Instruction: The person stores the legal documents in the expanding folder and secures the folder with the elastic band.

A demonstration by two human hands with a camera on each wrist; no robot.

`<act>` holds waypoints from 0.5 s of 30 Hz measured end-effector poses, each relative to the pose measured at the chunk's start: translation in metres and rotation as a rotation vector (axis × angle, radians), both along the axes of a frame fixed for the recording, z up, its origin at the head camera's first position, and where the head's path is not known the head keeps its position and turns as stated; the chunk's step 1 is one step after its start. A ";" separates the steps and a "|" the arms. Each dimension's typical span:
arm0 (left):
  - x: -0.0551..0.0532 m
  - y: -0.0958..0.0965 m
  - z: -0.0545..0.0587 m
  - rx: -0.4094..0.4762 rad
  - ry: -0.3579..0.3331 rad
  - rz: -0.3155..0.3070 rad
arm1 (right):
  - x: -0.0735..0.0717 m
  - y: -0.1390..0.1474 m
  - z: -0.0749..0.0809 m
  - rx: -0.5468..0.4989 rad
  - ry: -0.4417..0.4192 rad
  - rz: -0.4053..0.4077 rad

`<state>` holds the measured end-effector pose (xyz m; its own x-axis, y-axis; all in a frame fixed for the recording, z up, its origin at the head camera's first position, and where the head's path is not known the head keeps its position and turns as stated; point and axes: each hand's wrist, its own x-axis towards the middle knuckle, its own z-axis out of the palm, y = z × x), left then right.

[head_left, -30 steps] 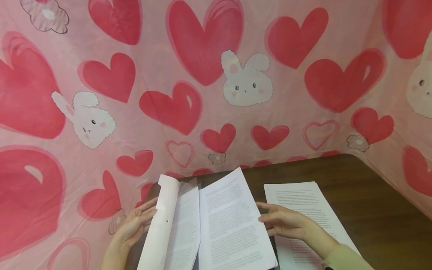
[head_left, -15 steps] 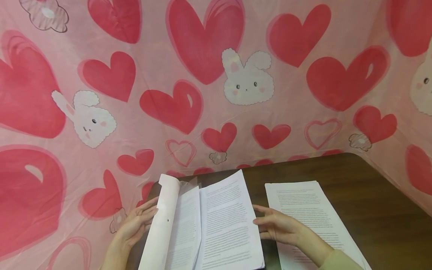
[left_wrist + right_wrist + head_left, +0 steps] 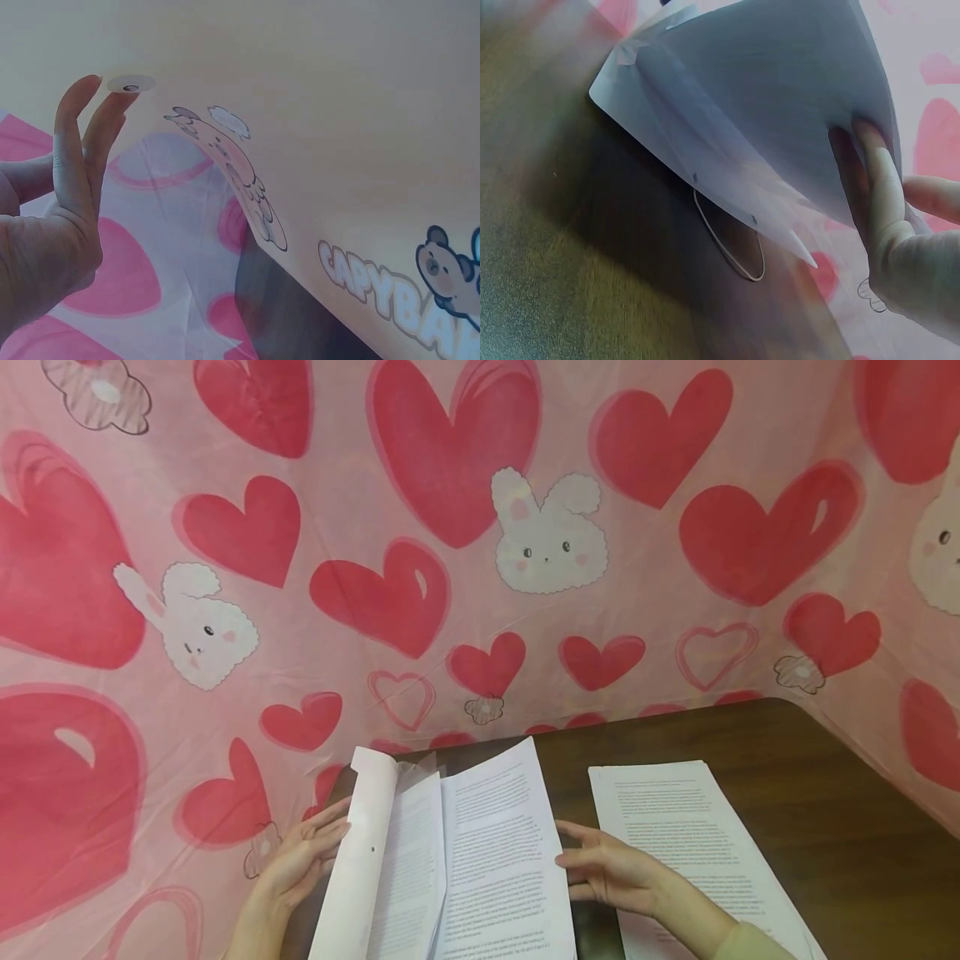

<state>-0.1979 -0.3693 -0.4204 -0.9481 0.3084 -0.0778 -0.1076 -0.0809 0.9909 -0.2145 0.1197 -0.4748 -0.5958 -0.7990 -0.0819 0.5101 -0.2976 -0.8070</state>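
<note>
My left hand [image 3: 300, 860] is at the left edge of a light document folder [image 3: 360, 843], whose cover curls up. In the left wrist view, its fairly straight fingertips touch a small round button [image 3: 131, 83] on the folder's outside, printed with capybara cartoons. My right hand [image 3: 618, 870] pinches the right edge of a stack of printed sheets [image 3: 498, 852], which stands tilted at the folder's opening. The right wrist view shows fingers [image 3: 885, 184] on the back of the stack, with the thumb on its other side. More printed pages [image 3: 408, 860] lie inside the folder.
Another stack of printed paper [image 3: 675, 827] lies on the dark wooden table [image 3: 825, 810] to the right. A thin elastic loop [image 3: 720, 244] hangs from the folder's edge. Pink cloth [image 3: 420, 493] with hearts and rabbits surrounds the table.
My right hand has shifted left with its stack of sheets, closer to the folder, uncovering more table beside the other stack. The left hand and the folder stay nearly still.
</note>
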 end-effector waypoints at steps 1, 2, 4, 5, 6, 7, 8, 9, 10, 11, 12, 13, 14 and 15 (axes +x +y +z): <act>0.000 0.000 0.000 -0.002 -0.002 0.003 | 0.000 0.000 0.000 -0.002 0.003 0.001; 0.000 0.000 0.000 -0.003 -0.003 0.005 | 0.000 0.000 0.001 -0.003 0.005 0.003; 0.000 0.000 0.000 -0.006 -0.004 0.005 | 0.001 0.000 0.002 -0.005 0.012 0.007; 0.000 0.000 0.000 -0.006 -0.003 0.005 | 0.001 0.000 0.002 -0.007 0.013 0.008; 0.000 0.000 0.000 -0.005 -0.002 0.004 | 0.001 0.000 0.003 -0.007 0.015 0.008; -0.001 0.000 0.000 -0.004 -0.002 0.005 | 0.001 -0.001 0.003 -0.008 0.017 0.007; -0.001 0.001 -0.001 -0.002 -0.002 0.004 | 0.001 -0.001 0.003 -0.006 0.019 0.006; -0.001 0.001 -0.001 0.001 -0.001 0.004 | 0.001 -0.002 0.003 -0.003 0.022 0.004; -0.001 0.001 -0.001 0.005 -0.001 0.007 | 0.001 -0.002 0.002 0.002 0.028 -0.001; -0.001 0.002 -0.001 0.009 -0.001 0.007 | 0.001 -0.003 0.001 0.005 0.035 -0.004; -0.001 0.002 -0.001 0.014 -0.001 0.004 | 0.001 -0.005 0.000 0.008 0.041 -0.006; -0.001 0.003 -0.001 0.019 0.003 0.000 | 0.000 -0.007 -0.001 0.010 0.047 -0.007; -0.001 0.004 -0.001 0.022 0.005 -0.002 | 0.000 -0.008 -0.003 0.013 0.052 -0.008; -0.001 0.005 -0.002 0.027 0.008 -0.006 | -0.001 -0.011 -0.004 0.017 0.057 -0.010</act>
